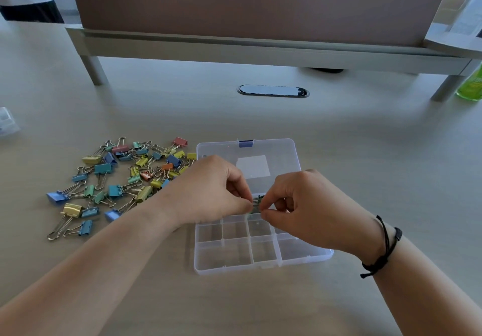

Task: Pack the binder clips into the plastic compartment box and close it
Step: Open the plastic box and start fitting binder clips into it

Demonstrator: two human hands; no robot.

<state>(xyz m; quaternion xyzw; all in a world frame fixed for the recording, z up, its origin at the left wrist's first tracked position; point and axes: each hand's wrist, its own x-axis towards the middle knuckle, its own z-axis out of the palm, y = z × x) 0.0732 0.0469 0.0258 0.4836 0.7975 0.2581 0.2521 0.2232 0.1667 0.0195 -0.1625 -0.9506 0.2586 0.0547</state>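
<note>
A clear plastic compartment box [236, 256] lies open on the table, its lid [281, 153] folded back with a blue latch at the far edge. Above the box's middle, my left hand [208, 192] and my right hand [307, 205] meet and both pinch one small green binder clip [257, 201], mostly hidden by my fingertips. The compartments I can see hold nothing. A pile of coloured binder clips [117, 182] in blue, yellow, green, teal, red and orange lies spread on the table left of the box.
A raised monitor stand [260, 51] with a brown panel spans the back of the table. A cable grommet [272, 91] sits in the tabletop behind the box. A green bottle [472, 85] stands at the far right, and a small clear object [6, 122] at the left edge.
</note>
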